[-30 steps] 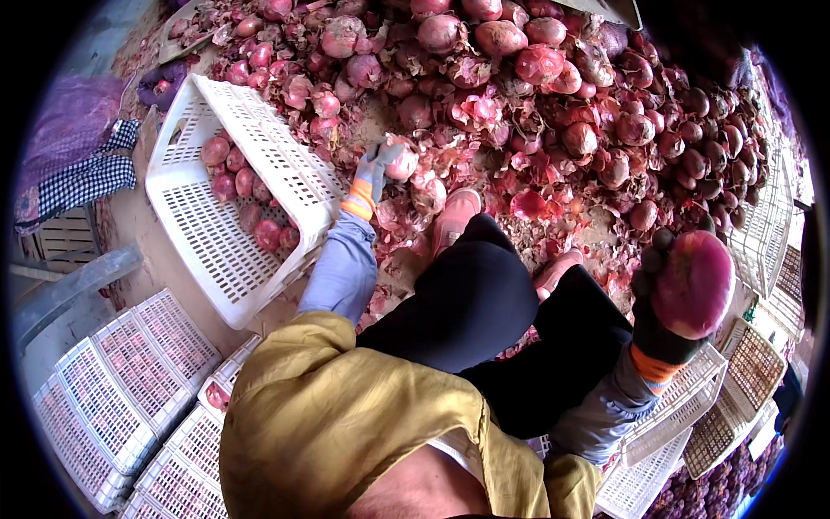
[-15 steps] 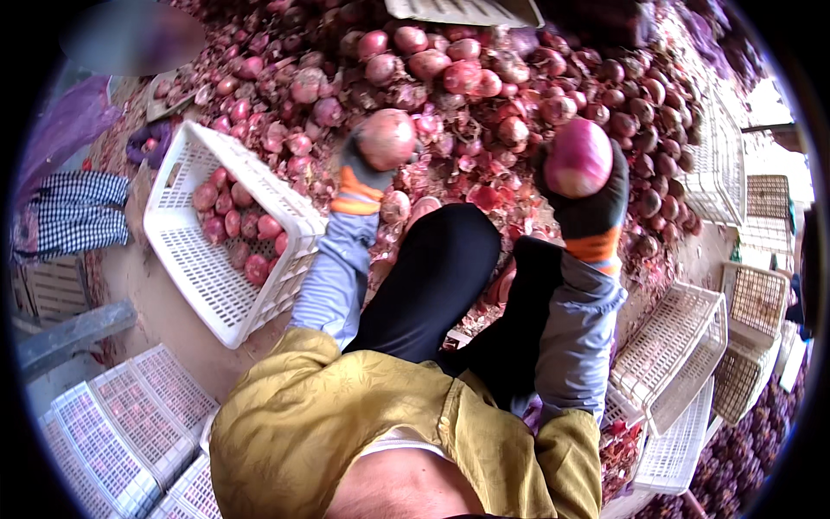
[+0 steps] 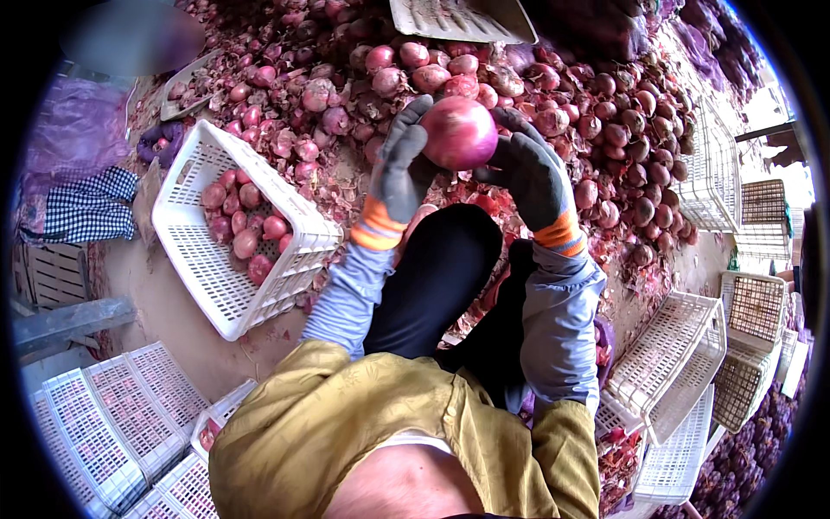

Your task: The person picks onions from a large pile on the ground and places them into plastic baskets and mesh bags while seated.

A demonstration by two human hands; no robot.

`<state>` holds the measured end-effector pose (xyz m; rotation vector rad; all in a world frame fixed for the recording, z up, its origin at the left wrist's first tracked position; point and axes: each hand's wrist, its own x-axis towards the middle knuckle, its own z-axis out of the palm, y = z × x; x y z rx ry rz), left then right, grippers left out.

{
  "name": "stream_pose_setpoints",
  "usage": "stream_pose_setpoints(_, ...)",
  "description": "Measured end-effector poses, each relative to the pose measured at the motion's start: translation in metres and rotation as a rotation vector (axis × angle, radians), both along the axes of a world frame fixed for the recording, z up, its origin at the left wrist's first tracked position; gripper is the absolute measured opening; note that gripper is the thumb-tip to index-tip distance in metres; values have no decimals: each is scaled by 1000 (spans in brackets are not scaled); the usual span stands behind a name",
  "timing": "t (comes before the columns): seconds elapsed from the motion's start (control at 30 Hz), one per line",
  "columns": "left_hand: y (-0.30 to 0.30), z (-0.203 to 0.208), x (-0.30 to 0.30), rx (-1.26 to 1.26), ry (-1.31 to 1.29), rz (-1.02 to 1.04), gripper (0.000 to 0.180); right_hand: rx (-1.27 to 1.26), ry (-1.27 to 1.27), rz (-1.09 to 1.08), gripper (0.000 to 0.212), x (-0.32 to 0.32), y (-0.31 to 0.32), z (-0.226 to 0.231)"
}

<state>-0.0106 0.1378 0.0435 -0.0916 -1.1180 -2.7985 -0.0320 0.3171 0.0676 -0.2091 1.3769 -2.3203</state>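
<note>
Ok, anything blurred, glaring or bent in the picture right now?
Head view: a grey blur covers the upper left; glare washes out the far right; the black trousers lose detail; lower-left crates bend toward the dark rim; the central onion is brightly lit.

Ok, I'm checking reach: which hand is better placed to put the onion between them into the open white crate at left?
The left hand, probably: it is nearer the white crate, while the right hand sits beyond the onion.
</note>
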Motion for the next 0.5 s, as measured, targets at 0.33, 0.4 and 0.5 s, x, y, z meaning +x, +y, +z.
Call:
stream_pose_setpoints(0.33, 58, 41, -2, -923, 276, 132, 42, 40, 283, -677, 35, -5, 15, -5)
stream_pose_setpoints(0.4, 69, 37, -1, -485, 384, -117, 49, 164, 624, -921, 23, 10, 53, -12)
stream_pose_setpoints(0.5, 71, 36, -11, -500, 387, -296, 50, 417, 790, -1277, 17, 71, 125, -25)
